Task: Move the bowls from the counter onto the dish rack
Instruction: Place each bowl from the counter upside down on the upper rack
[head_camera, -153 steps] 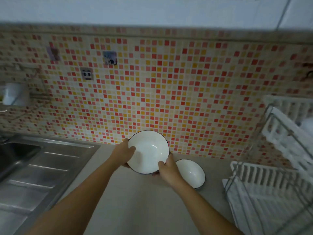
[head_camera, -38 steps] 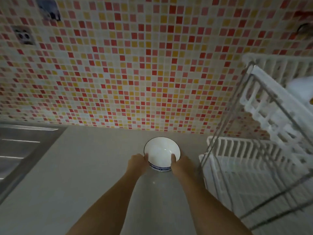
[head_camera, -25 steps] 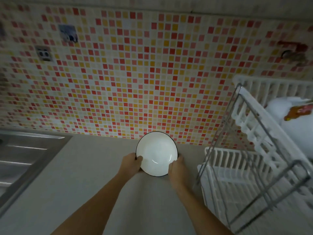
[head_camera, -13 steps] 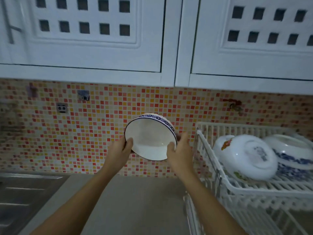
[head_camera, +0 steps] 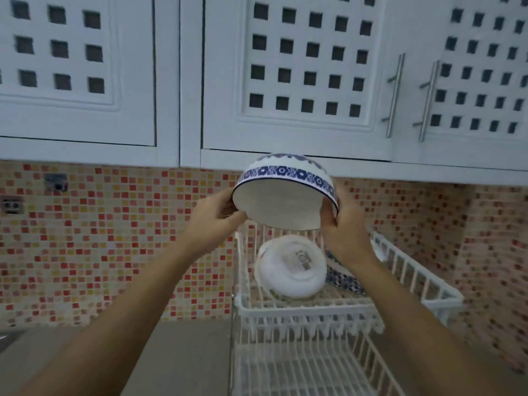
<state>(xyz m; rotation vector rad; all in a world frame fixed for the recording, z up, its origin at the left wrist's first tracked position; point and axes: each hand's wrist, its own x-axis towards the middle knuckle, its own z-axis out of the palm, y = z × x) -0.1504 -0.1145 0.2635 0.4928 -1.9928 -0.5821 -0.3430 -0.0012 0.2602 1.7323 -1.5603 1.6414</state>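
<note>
I hold a white bowl [head_camera: 281, 205] with a blue flower band, tipped rim-down, high above the upper tier of the white dish rack [head_camera: 314, 308]. My left hand [head_camera: 215, 218] grips its left rim and my right hand [head_camera: 344, 232] grips its right rim. On that tier a white bowl [head_camera: 290, 272] lies upside down. A blue-patterned bowl [head_camera: 341, 278] shows behind my right wrist, mostly hidden.
White wall cabinets [head_camera: 285, 81] with metal handles hang close above the held bowl. The rack's lower tier [head_camera: 300, 364] stands on the grey counter [head_camera: 177, 358]. A mosaic tile wall [head_camera: 114, 238] runs behind. A corner of the steel sink [head_camera: 7, 337] shows at far left.
Both hands lifted the bowl from the counter, raised it and carried it right over the rack's upper tier, turning its rim from facing me to facing down. My view has tilted upward.
</note>
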